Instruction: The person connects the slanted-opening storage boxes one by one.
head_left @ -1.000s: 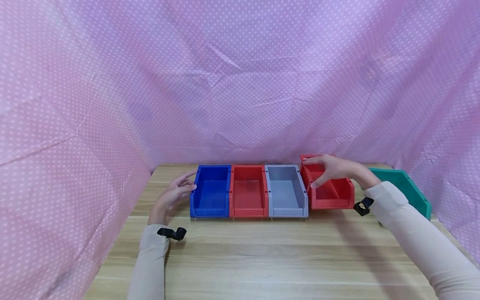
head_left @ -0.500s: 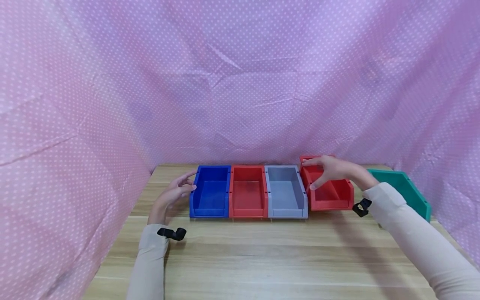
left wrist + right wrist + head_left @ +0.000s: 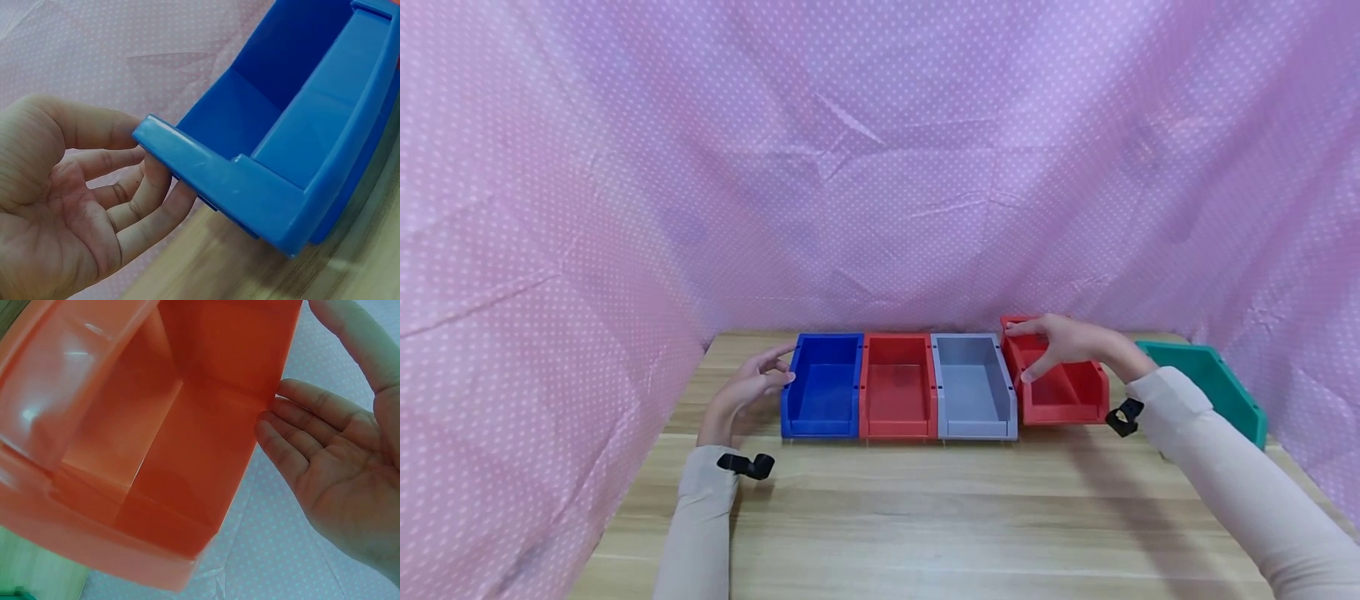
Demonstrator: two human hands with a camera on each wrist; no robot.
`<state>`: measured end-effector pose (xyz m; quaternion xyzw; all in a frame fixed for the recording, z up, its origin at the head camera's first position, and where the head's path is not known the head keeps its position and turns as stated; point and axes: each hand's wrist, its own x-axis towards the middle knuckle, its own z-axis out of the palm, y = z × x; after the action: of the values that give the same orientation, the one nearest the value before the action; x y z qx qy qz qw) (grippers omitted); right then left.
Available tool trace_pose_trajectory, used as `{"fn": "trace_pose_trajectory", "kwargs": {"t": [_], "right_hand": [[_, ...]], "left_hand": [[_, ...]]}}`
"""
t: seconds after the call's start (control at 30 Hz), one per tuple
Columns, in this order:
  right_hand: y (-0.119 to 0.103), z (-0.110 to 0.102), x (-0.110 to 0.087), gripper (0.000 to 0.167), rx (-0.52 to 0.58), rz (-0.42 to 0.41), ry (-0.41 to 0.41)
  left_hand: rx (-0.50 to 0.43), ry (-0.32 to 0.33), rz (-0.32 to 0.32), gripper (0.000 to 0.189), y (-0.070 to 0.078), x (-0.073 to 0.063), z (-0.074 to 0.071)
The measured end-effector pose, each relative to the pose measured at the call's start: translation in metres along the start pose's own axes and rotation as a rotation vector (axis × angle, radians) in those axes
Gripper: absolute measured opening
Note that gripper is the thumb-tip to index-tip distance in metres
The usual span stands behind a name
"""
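A row stands at the back of the table: a blue bin (image 3: 826, 387), a red bin (image 3: 897, 387), a grey bin (image 3: 973, 387) and a second red bin (image 3: 1063, 412) on the right. My left hand (image 3: 747, 392) touches the blue bin's left side; in the left wrist view its thumb (image 3: 100, 128) meets the rim. My right hand (image 3: 1067, 340) reaches over the right-hand red bin, thumb and fingers spread along its left wall. In the right wrist view the fingertips (image 3: 269, 428) touch that wall's edge. This bin sits slightly higher than its neighbours; its support is hidden.
A green bin (image 3: 1210, 383) stands apart at the right, partly behind my right sleeve (image 3: 1195, 442). Pink dotted cloth (image 3: 880, 208) hangs behind and at both sides of the wooden table (image 3: 910, 517). A black wrist mount (image 3: 747, 465) is on each cuff.
The whole head view has shifted slightly downward. Both hands keep their places on the bins, and the bins hold their arrangement.
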<state>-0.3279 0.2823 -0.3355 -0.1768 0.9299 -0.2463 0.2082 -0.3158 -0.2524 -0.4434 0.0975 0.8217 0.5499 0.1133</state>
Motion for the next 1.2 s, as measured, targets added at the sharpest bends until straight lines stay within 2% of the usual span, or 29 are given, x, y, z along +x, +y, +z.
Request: {"fn": "trace_pose_trajectory", "kwargs": {"t": [0.23,0.47,0.63,0.87,1.0,1.2], "right_hand": [[0.0,0.002,0.001,0.097,-0.019,-0.033,0.007],[0.0,0.003,0.004,0.096,-0.038,-0.032,0.007],[0.0,0.005,0.004,0.095,-0.044,-0.03,0.012],[0.0,0.008,0.005,0.094,-0.058,-0.036,0.021],[0.002,0.009,0.005,0.093,-0.067,-0.042,0.024],[0.005,0.01,0.004,0.091,-0.069,-0.042,0.013]], "left_hand": [[0.005,0.0,0.007,0.066,0.0,0.003,0.0],[0.015,0.004,-0.013,0.067,0.001,0.004,0.0],[0.029,0.006,-0.017,0.067,0.002,0.002,0.0],[0.051,0.002,0.024,0.067,0.002,-0.001,-0.001],[0.055,0.015,-0.002,0.069,0.004,-0.003,0.001],[0.056,0.015,-0.009,0.068,0.004,-0.006,0.004]]}}
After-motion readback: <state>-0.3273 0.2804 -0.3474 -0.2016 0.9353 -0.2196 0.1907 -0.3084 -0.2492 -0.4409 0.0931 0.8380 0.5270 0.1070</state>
